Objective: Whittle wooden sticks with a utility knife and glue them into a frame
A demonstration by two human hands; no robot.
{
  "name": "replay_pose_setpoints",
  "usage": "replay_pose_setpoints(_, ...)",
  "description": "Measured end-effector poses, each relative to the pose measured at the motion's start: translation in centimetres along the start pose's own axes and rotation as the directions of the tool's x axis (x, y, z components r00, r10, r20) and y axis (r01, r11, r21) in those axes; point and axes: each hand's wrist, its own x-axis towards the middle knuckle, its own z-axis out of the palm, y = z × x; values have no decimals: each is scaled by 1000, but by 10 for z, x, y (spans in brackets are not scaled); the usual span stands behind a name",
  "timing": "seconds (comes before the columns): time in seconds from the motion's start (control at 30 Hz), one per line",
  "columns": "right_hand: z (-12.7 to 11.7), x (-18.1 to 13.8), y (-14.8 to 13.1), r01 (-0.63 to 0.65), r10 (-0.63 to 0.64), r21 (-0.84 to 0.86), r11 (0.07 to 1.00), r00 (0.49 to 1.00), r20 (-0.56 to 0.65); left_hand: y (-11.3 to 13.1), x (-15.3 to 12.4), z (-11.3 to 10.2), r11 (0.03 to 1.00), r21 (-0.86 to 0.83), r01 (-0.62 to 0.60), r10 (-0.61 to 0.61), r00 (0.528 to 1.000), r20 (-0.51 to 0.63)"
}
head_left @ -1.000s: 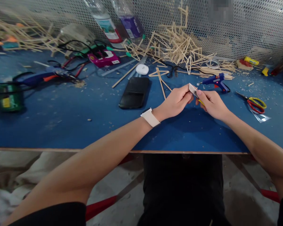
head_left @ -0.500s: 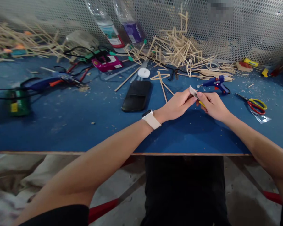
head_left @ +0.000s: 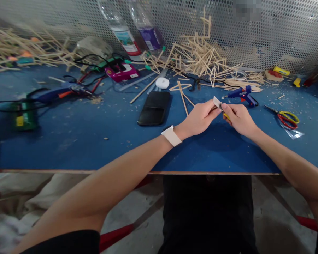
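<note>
My right hand (head_left: 239, 119) is closed around a utility knife (head_left: 227, 116) with a yellow handle. Its pale, wide blade (head_left: 217, 102) points up and to the left, against the fingers of my left hand (head_left: 200, 117). That hand is closed too, pinching what looks like a thin wooden stick (head_left: 214, 108), mostly hidden by the fingers. Just beyond both hands lies a blue glue gun (head_left: 240, 92) with a small red light. Glued wooden sticks (head_left: 183, 97) rest on the table behind my left hand.
A black phone (head_left: 154, 108) and a white case (head_left: 162, 83) lie left of my hands. Scissors (head_left: 288, 119) with red and yellow handles are at the right. Stick piles, bottles (head_left: 125, 40), a magenta power strip (head_left: 122, 72) and cables line the back of the blue table (head_left: 95, 151).
The view has shifted very slightly. Both hands stay together in nearly the same place, with the blade still at my left fingers.
</note>
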Motion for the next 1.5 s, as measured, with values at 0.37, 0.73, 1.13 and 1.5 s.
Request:
replay_pose_setpoints(0.37, 1, 6, 7, -29, 35, 46, 999, 991, -130, 6, 3, 4, 988, -146, 54, -55, 998, -8)
replay_pose_setpoints(0.73, -8, 5, 4, 45, -46, -25, 999, 997, -58, 7, 6, 3, 853, -475, 217, -222, 974, 46)
replay_pose_setpoints(1.13, -10, 5, 7, 52, -47, -92, 994, 997, 59, -2, -3, 6, 983, -177, 56, -58, 998, -8)
replay_pose_setpoints(1.5, -7, 5, 6, 7, -7, 3, 1000, 998, 63, -8, -2, 3, 997, -70, 12, -14, 999, -34)
